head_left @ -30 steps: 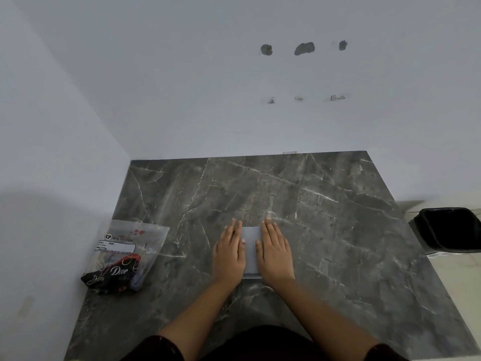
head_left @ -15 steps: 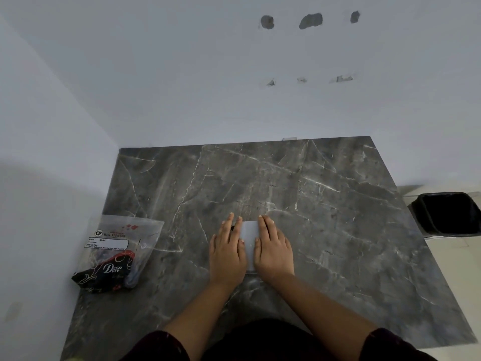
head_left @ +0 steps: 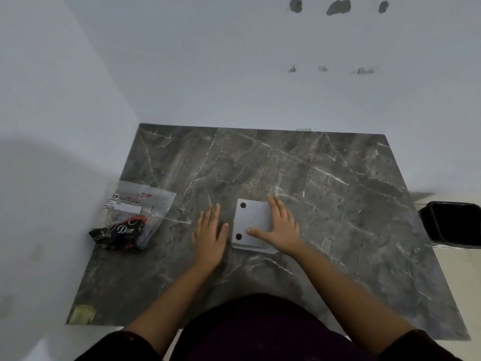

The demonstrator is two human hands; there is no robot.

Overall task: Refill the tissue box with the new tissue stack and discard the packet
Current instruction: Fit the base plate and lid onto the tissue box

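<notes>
A flat white tissue box (head_left: 251,220) with two dark round dots along its left edge lies on the dark marble table (head_left: 338,204). My right hand (head_left: 282,226) rests flat on the box's right half, fingers spread, thumb across its lower part. My left hand (head_left: 209,231) lies flat on the table just left of the box, fingers apart, holding nothing. A clear plastic packet (head_left: 132,217) with a white label and a dark "Dove" printed pack inside lies at the table's left edge.
White walls close the table in on the left and at the back. A black bin (head_left: 454,224) stands on the floor beyond the table's right edge. A small yellowish scrap (head_left: 82,313) sits at the near left corner.
My hands were side by side covering the box; now the left hand has slid off to the left onto the table, and the box's left half with its two dots shows.
</notes>
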